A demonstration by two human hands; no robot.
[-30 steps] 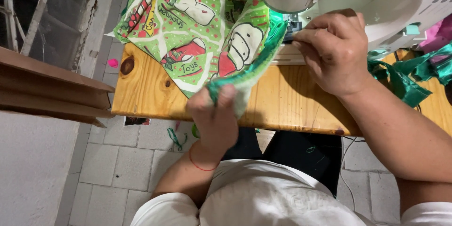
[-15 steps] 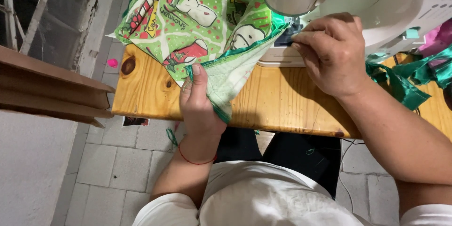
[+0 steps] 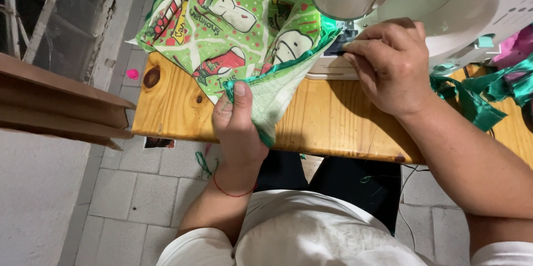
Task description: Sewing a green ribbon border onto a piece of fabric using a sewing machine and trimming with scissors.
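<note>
The left hand (image 3: 237, 124) pinches the near folded edge of the green printed fabric (image 3: 233, 27), thumb on top, fingers curled under. The fabric lies on the wooden table (image 3: 333, 122), spreading away and leftward from that hand; its long axis runs left to right toward the needle area of the sewing machine (image 3: 400, 0). The right hand (image 3: 391, 61) rests nearer the needle, fingers pressed together and flat on the machine bed at the fabric's right end. Compared with half a second ago, the left hand sits further right along the edge.
</note>
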